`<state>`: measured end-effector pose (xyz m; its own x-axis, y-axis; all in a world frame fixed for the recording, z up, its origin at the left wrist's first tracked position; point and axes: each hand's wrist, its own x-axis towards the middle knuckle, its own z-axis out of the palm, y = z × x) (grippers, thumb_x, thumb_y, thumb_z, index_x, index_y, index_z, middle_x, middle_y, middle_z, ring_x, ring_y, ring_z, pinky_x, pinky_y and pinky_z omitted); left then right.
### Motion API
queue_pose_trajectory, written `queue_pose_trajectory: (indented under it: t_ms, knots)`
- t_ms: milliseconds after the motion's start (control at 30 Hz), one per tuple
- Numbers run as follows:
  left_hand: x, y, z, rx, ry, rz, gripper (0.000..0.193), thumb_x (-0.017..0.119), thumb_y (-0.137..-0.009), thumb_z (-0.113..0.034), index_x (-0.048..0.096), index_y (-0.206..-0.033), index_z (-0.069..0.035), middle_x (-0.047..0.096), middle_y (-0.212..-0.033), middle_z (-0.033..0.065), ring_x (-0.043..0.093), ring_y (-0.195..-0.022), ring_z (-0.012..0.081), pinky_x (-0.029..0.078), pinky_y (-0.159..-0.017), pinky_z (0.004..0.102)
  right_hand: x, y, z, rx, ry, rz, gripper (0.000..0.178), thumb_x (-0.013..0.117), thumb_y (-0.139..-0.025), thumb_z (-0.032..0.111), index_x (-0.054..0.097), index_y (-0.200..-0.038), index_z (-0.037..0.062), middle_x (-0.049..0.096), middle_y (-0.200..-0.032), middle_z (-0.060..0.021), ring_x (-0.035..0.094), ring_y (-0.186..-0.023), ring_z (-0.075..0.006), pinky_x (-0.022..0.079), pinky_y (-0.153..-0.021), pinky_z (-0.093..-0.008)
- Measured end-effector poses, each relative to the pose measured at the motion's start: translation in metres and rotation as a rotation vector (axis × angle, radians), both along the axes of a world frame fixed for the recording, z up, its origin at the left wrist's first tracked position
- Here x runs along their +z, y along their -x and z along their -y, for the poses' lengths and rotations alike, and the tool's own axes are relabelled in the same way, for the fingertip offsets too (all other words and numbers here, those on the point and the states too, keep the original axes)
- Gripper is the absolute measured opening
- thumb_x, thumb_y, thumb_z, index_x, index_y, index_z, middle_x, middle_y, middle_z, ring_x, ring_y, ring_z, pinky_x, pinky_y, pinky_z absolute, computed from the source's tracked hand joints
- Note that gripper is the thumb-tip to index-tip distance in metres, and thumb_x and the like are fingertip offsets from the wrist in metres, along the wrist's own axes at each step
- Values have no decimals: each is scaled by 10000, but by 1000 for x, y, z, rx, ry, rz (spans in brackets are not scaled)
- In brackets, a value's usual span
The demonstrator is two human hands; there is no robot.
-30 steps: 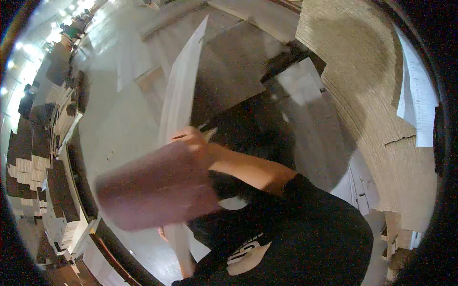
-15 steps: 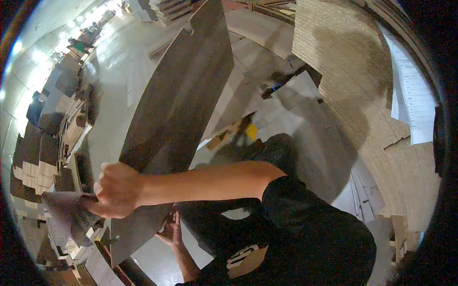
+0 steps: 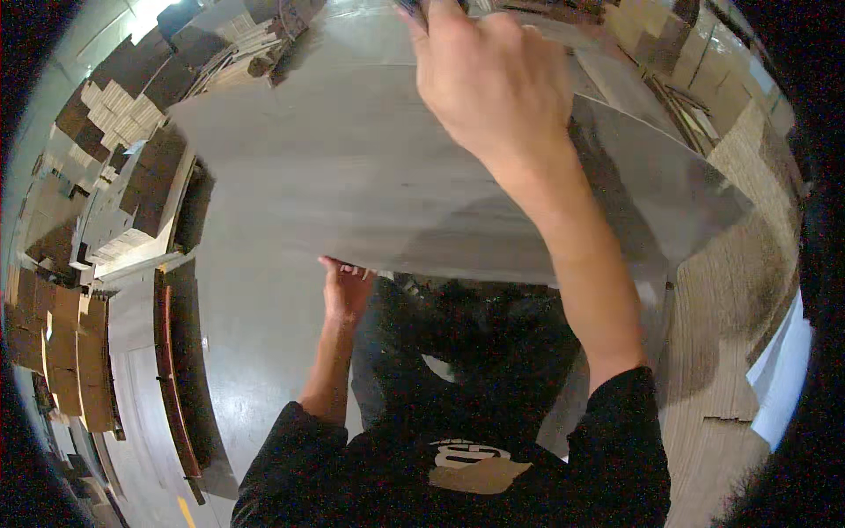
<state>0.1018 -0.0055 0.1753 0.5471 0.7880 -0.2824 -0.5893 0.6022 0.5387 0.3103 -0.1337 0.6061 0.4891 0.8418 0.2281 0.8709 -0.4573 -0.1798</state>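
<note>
A large grey-brown flat panel [image 3: 378,194] stretches across the space in front of my body. My left hand [image 3: 346,288] grips its near edge, the thumb at the edge and the fingers curled beneath. Above the panel's far side is my right hand [image 3: 497,75], slightly blurred, its fingers closed around a dark, thin, cloth-like piece [image 3: 414,12]. Most of that piece is hidden by the hand or cut off by the top of the picture, so its kind is unclear.
On the right lies a stack of brown corrugated sheets [image 3: 713,334] with white paper [image 3: 783,370] at its side. To the left are brown cardboard stacks [image 3: 66,343], a long stack of grey panels [image 3: 136,378] and a pallet of boxes [image 3: 145,207]. Grey floor [image 3: 255,352] runs between.
The panel has swung from steeply tilted to lying broadly across in front of me. My right hand has moved from the left to the far side, keeping its piece. My left hand still holds the panel.
</note>
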Motion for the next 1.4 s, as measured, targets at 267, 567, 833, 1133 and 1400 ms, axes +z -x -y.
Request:
queue_pose_trajectory:
  t_ms: [267,567,833,1133,1400]
  knots:
    - [13,-99,9,-186,148,-193,679,446,-968,-632,489,-1327,-58,566,-1229,79,540,-1191,268,442,-1049,468,-23,-33,32,-122,178,154,525,533,-996,268,405,-1496,176,700,-742,-164,702,-621,-373,588,-614,-508]
    - [43,-201,29,-262,-1002,-483,543,698,-927,-293,502,-1349,-12,497,-1395,206,537,-1241,367,450,-1024,464,-76,-129,240,-772,-108,595,346,478,-1006,285,593,-1328,230,678,-767,-241,663,-719,-452,534,-636,-540]
    - [9,-263,25,-289,-2078,-1069,812,736,-814,-236,353,-1528,-182,247,-1585,254,187,-1477,462,279,-1164,552,-156,-144,380,-1031,90,608,378,487,-1012,244,552,-1361,115,681,-967,-289,678,-808,-464,561,-687,-527]
    - [-44,-269,-1,-325,-2257,-1207,610,486,-955,-104,313,-1539,-93,317,-1561,239,322,-1440,422,463,-1040,481,-227,-145,457,-1379,142,506,392,445,-1033,329,515,-1411,252,692,-805,-248,669,-733,-449,511,-615,-555]
    - [22,-222,-12,-5,-2565,-975,416,550,-936,-137,579,-1351,-128,632,-1305,156,581,-1248,333,492,-900,460,-278,-119,501,-1375,136,663,430,558,-975,308,518,-1403,289,650,-674,-170,646,-598,-382,507,-529,-503]
